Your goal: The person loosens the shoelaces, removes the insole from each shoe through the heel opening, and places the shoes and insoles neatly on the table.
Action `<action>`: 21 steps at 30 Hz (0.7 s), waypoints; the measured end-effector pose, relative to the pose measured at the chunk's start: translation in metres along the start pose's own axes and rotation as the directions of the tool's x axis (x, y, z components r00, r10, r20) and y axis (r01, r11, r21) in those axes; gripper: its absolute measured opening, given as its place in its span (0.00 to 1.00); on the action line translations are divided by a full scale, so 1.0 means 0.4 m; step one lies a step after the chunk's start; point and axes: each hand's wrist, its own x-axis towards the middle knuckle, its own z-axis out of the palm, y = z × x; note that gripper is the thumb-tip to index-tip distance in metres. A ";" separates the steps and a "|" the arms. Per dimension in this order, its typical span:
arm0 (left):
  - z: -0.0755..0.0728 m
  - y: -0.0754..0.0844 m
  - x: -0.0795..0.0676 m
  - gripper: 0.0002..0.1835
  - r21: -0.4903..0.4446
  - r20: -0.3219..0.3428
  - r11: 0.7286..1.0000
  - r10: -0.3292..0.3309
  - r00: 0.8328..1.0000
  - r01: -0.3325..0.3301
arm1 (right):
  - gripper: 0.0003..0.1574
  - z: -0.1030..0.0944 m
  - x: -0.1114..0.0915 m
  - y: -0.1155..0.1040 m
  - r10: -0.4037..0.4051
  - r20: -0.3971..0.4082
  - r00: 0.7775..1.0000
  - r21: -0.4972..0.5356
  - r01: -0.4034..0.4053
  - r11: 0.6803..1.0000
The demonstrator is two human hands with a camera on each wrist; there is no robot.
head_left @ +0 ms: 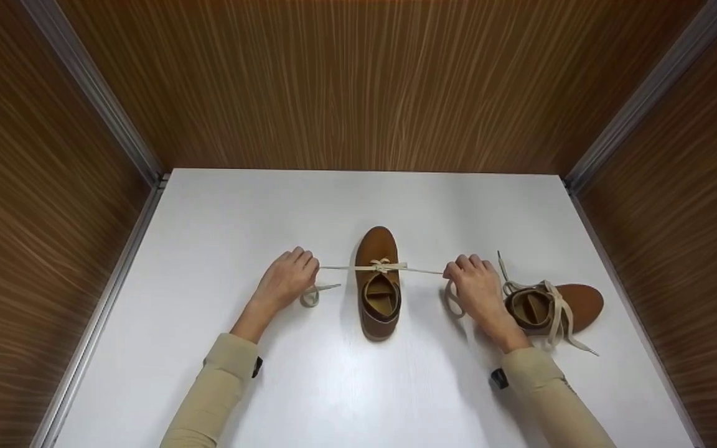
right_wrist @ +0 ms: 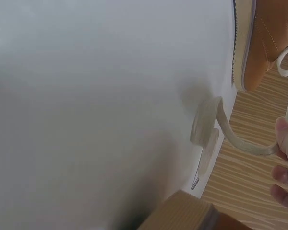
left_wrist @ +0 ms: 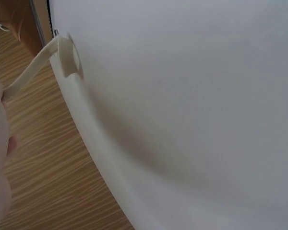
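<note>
A brown shoe (head_left: 376, 246) stands upright on the white table, toe pointing away, in the head view. Its cream shoelace (head_left: 337, 268) is crossed or knotted over the tongue and stretches taut to both sides. My left hand (head_left: 287, 277) pinches the lace's left part; the loose tail (left_wrist: 31, 69) curls down onto the table in the left wrist view. On the other side my right hand (head_left: 477, 289) pinches the right part, between thumb and finger (right_wrist: 284, 132), and that tail (right_wrist: 240, 143) coils on the tabletop. Neither hand touches the shoe itself.
A second brown shoe (head_left: 582, 305) lies to the right, toe pointing right, its laces loose and spread; my right hand is close beside it. Wood-grain panels (head_left: 358, 87) bound the white table (head_left: 240, 205) at the back and both sides.
</note>
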 end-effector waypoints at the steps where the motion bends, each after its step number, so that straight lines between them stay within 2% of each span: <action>1: -0.001 -0.001 -0.001 0.10 -0.002 -0.001 1.000 0.000 1.000 0.000 | 0.05 -0.001 0.000 0.001 0.000 0.001 1.000 0.000 0.000 1.000; 8: 0.005 -0.008 -0.015 0.10 -0.020 -0.007 1.000 -0.011 1.000 0.011 | 0.03 -0.006 0.003 0.006 0.031 0.018 0.999 0.027 -0.031 0.999; 16: 0.006 -0.011 -0.032 0.11 -0.053 -0.032 0.998 -0.035 0.999 0.034 | 0.04 -0.006 -0.003 0.005 0.042 -0.028 0.999 0.036 -0.041 0.999; 21: 0.005 -0.017 -0.039 0.11 -0.041 -0.046 0.999 -0.025 0.999 0.023 | 0.04 -0.011 -0.001 0.006 0.056 -0.021 0.998 0.035 -0.055 0.998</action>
